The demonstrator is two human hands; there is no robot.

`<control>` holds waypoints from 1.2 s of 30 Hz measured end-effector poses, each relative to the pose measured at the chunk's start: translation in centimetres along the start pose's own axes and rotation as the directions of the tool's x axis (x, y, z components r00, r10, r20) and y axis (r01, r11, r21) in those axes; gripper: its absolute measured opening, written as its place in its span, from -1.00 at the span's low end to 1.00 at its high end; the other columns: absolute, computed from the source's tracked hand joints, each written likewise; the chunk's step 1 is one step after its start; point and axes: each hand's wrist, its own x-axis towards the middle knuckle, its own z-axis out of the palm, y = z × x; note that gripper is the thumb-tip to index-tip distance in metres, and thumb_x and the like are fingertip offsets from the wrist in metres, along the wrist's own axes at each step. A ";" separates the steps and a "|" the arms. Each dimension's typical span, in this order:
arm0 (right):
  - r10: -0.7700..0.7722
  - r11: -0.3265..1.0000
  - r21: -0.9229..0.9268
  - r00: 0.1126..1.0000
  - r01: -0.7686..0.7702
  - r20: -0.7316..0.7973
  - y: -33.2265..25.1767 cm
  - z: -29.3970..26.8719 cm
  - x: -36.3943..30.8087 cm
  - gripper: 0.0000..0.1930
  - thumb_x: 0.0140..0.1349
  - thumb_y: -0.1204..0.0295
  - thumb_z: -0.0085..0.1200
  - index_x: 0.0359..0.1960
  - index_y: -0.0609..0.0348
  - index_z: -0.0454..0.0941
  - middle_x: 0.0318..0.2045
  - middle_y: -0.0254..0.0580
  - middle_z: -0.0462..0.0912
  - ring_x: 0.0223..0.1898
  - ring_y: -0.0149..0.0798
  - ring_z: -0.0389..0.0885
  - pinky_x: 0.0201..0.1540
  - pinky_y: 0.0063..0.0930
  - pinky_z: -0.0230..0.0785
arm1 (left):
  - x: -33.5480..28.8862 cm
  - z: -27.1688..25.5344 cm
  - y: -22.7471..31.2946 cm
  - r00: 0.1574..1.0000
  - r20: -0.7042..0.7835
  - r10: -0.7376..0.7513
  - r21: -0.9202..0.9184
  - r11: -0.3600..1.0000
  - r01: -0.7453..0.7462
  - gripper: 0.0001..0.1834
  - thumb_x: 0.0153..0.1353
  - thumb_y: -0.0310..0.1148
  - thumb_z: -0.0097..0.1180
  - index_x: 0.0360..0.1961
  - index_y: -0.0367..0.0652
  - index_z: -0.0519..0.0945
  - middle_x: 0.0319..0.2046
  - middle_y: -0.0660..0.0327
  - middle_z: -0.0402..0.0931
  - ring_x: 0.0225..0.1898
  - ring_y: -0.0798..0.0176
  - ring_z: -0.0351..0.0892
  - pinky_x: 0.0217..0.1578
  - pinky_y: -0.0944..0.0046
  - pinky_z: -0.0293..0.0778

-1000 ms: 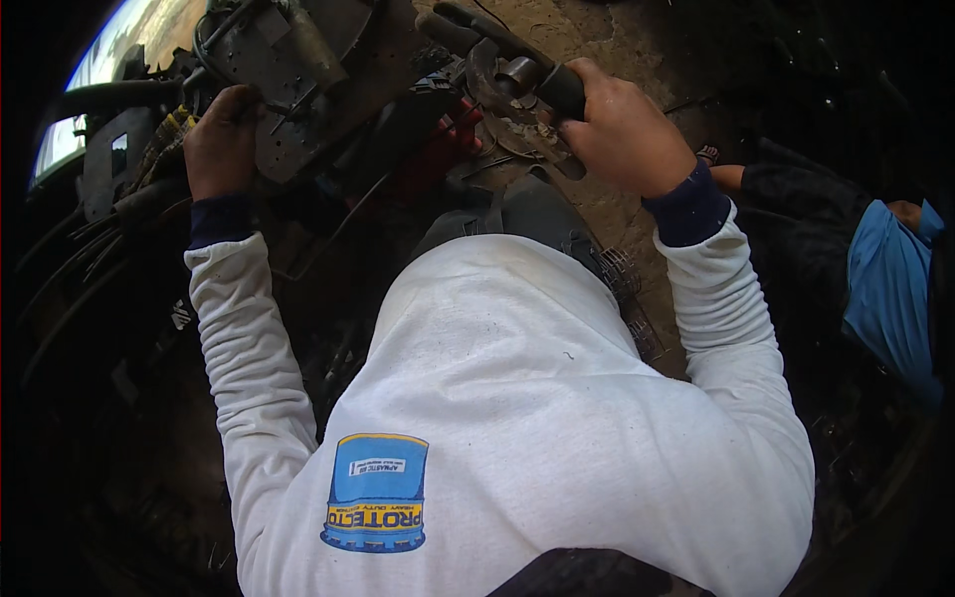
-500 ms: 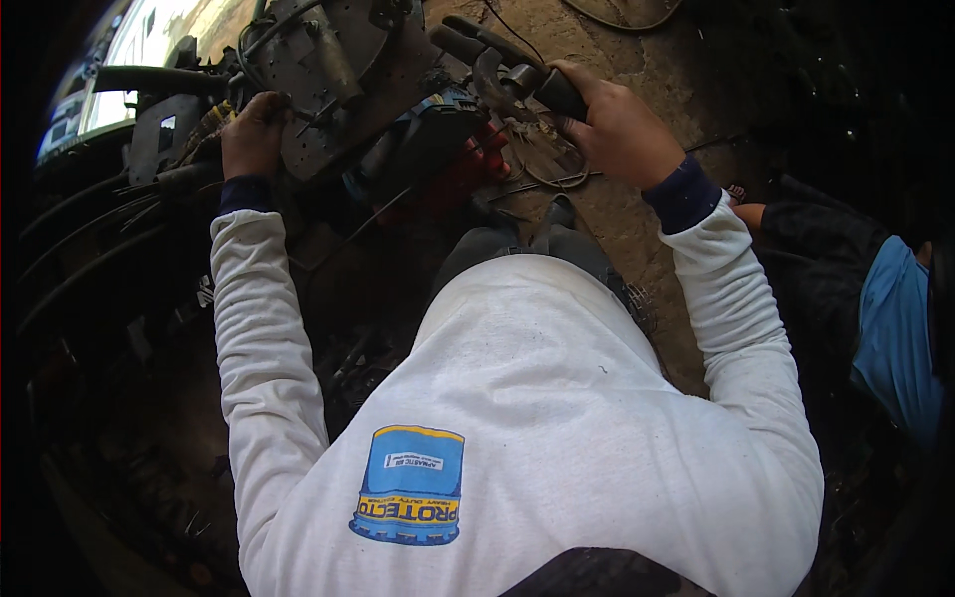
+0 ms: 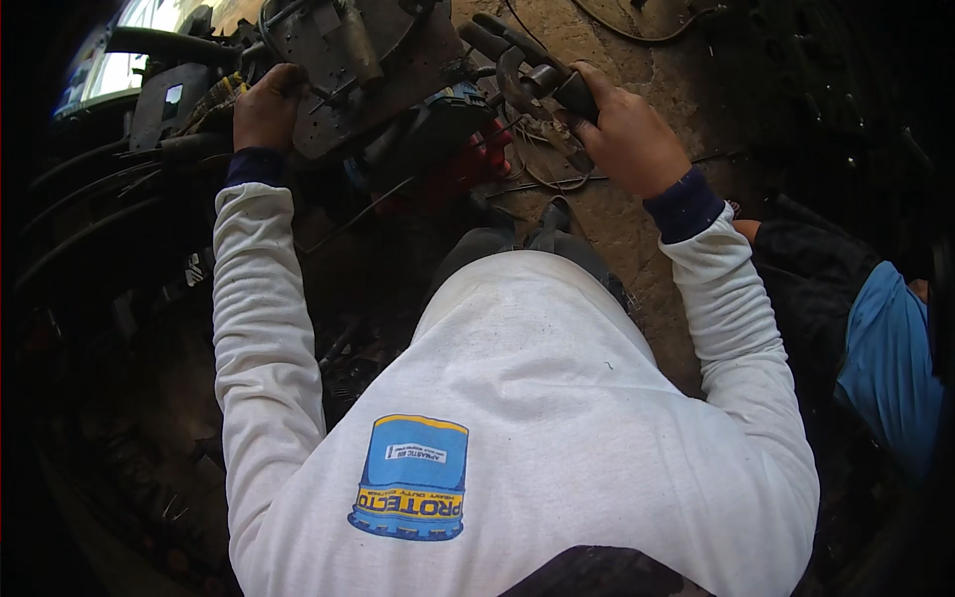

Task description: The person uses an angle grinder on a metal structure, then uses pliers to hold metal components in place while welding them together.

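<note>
My left hand (image 3: 269, 107) is closed at the left edge of a dark metal plate (image 3: 328, 124), fingers bent in. What it grips, if anything, is hidden; a short thin rod (image 3: 338, 94) sticks out beside the fingertips. A thick grey-brown cylinder (image 3: 356, 45) lies across the plate. To the right, my right hand (image 3: 635, 141) is wrapped round the black grip of a dark tool with a curved metal piece (image 3: 512, 82) and long dark arms reaching up to the left. Its exact kind is unclear. The tool's far end hangs just right of the plate.
Below the plate are a red object (image 3: 487, 149) and a black-and-blue one, partly in shadow. A looped cable (image 3: 552, 184) lies on the brown floor (image 3: 652, 289), and a hose (image 3: 647, 38) curves beyond. Dark tubes (image 3: 90, 199) crowd the left. At right is another person's blue garment (image 3: 890, 358).
The whole view has shifted a little, so the plate and the tool sit further right and slightly higher or level. My left hand appears higher in the picture. Both hands remain closed.
</note>
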 end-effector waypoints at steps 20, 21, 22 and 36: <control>0.004 0.952 0.305 0.997 0.020 -0.078 0.6 1.8 -1.2 -0.46 0.20 0.38 0.14 0.22 0.09 0.29 -0.19 0.21 0.63 -0.14 0.19 0.63 -0.14 -0.05 0.48 | -0.2 -0.5 -1.8 0.999 0.030 -0.010 0.087 0.996 0.007 -0.76 0.18 -0.24 0.19 -0.14 0.00 0.63 -0.22 0.13 0.66 -0.13 0.03 0.65 -0.14 0.18 0.55; 0.012 0.958 0.285 0.998 0.007 -0.065 0.0 1.7 -1.3 -0.47 0.20 0.38 0.14 0.22 0.10 0.29 -0.19 0.20 0.63 -0.14 0.19 0.63 -0.15 -0.05 0.48 | -0.2 -0.5 -2.0 1.000 0.018 -0.008 0.097 0.995 0.007 -0.77 0.17 -0.25 0.19 -0.14 0.00 0.64 -0.23 0.13 0.66 -0.14 0.02 0.65 -0.14 0.17 0.56; 0.020 0.964 0.266 0.998 -0.005 -0.054 -0.7 1.5 -1.3 -0.47 0.21 0.37 0.13 0.22 0.10 0.29 -0.19 0.20 0.63 -0.15 0.20 0.63 -0.15 -0.05 0.47 | -0.2 -0.4 -2.1 1.000 0.006 -0.006 0.108 0.994 0.006 -0.77 0.17 -0.25 0.19 -0.14 0.00 0.64 -0.24 0.13 0.66 -0.15 0.01 0.65 -0.15 0.16 0.56; -0.096 0.995 -0.009 0.991 0.095 -0.092 -2.3 0.9 -0.6 -0.50 0.29 0.31 0.13 0.23 0.05 0.31 -0.36 0.16 0.63 -0.34 0.17 0.66 -0.30 -0.12 0.46 | 0.0 -1.3 0.8 0.991 0.047 -0.126 0.107 0.987 0.120 -0.80 0.17 -0.37 0.23 -0.17 -0.09 0.59 -0.28 0.18 0.68 -0.26 0.20 0.70 -0.25 0.27 0.53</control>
